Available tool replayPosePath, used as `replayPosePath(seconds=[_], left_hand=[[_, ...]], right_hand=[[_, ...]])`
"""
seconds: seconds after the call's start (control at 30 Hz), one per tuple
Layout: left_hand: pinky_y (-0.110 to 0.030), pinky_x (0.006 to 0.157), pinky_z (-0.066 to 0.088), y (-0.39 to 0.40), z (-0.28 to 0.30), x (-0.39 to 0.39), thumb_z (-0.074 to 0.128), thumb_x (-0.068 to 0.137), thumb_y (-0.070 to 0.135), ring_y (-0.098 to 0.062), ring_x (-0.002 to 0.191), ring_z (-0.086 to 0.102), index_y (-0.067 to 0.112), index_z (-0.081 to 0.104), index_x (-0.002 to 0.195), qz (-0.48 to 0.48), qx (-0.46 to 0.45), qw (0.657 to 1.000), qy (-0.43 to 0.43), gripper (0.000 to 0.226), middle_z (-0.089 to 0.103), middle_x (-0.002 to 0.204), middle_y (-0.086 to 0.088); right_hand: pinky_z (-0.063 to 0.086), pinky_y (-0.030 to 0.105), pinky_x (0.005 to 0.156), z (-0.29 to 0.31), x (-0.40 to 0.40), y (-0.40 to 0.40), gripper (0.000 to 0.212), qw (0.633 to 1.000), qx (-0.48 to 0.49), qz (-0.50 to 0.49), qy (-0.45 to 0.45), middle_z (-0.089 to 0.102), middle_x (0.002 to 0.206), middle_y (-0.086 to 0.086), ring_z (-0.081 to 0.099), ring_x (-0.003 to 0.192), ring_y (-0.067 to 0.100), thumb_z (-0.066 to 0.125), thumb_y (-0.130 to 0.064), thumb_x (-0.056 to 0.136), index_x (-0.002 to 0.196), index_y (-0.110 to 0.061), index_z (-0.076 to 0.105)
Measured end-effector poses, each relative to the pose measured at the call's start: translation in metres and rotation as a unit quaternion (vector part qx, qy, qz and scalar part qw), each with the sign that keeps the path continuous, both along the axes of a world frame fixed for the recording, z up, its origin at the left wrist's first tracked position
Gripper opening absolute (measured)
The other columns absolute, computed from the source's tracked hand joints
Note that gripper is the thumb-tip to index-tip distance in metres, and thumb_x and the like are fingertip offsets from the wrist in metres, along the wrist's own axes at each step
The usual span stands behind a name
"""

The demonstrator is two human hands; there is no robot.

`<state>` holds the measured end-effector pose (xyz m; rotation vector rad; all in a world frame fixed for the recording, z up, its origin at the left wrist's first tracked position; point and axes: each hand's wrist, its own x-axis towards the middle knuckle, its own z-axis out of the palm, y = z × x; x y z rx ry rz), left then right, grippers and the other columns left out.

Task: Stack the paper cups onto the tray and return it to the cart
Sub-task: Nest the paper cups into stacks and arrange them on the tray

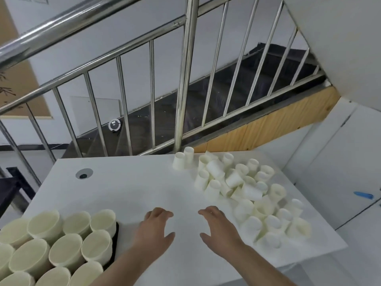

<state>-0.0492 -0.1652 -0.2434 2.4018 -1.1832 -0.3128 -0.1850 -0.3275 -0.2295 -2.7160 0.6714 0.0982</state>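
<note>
Paper cups jumbled, mostly upside-down

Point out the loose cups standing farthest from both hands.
The pair of upside-down cups at the table's far edge, standing apart to the left of the main scattered pile, beside the railing.

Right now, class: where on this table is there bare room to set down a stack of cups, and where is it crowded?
Bare table runs down the middle, between the tray of upright cups at the near left and the loose cups on the right, back to the cable hole. Both the left hand and the right hand are there, holding nothing. The right side is crowded, many cups tipped over.
</note>
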Motion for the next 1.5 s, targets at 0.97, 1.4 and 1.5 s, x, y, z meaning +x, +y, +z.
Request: replayPosePath(seconds=[0.97,1.4,1.5], left_hand=[[-0.034,0.090,0.049,-0.285,-0.061,0.228,0.061,0.087,0.031,-0.021,0.124,0.041,0.024,0.036,0.139,0.065,0.088,0.994,0.002,0.057,0.035,0.141,0.001],[-0.033,0.091,0.047,-0.300,-0.090,0.266,0.057,0.091,0.026,-0.019,0.123,0.042,0.026,0.034,0.141,0.061,0.056,0.996,0.045,0.055,0.039,0.138,0.005],[-0.031,0.094,0.045,-0.284,-0.089,0.267,0.061,0.090,0.027,-0.017,0.121,0.044,0.025,0.036,0.141,0.073,-0.021,0.994,0.078,0.057,0.041,0.137,0.006]], right_hand=[[0.034,0.026,0.110,-0.053,0.234,-0.202,0.061,0.994,0.105,-0.017,0.017,0.030,0.149,-0.002,0.033,0.138,0.016,0.058,-0.022,0.095,0.148,-0.019,0.029],[0.036,0.023,0.104,-0.083,0.287,-0.218,0.047,0.985,0.153,-0.065,0.046,0.044,0.138,0.000,0.047,0.126,0.017,0.053,-0.015,0.095,0.140,-0.018,0.039],[0.040,0.028,0.104,-0.085,0.288,-0.219,0.039,0.976,0.190,-0.101,0.017,0.047,0.132,0.001,0.050,0.121,0.018,0.049,-0.015,0.097,0.136,-0.015,0.045]])
